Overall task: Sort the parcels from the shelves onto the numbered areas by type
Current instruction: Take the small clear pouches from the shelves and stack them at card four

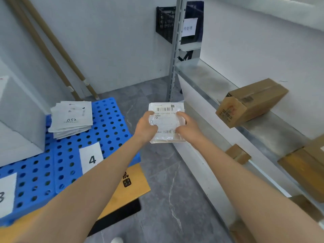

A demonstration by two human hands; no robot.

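The long metal shelf (206, 79) runs down the right side, and its near end goes out of the picture. The blue mat (108, 120) with round holes lies on the floor at the left; the arms hide part of it, and its near edge is cut off. A big grey box (19, 120) sits on the mat, and only one corner of it shows. More brown boxes (305, 172) at the right edge are cut off and blurry. One whole brown box (252, 102) lies on the shelf. A flat yellow packet (135, 183) sticks out from under the left arm, so most of it is hidden. A pile of white bags (71, 118) rests on the mat behind the paper sign with a 4 (92, 159). The sign with a 3 (5, 195) is cut by the left edge. The small white parcel (166, 109) is up in the air over the grey floor, between the mat and the shelf. The left hand (146, 126) grips its left side and the right hand (186, 125) grips its right side, with the thumbs on top. The hands cover part of its label, and the small print is too blurry to read.
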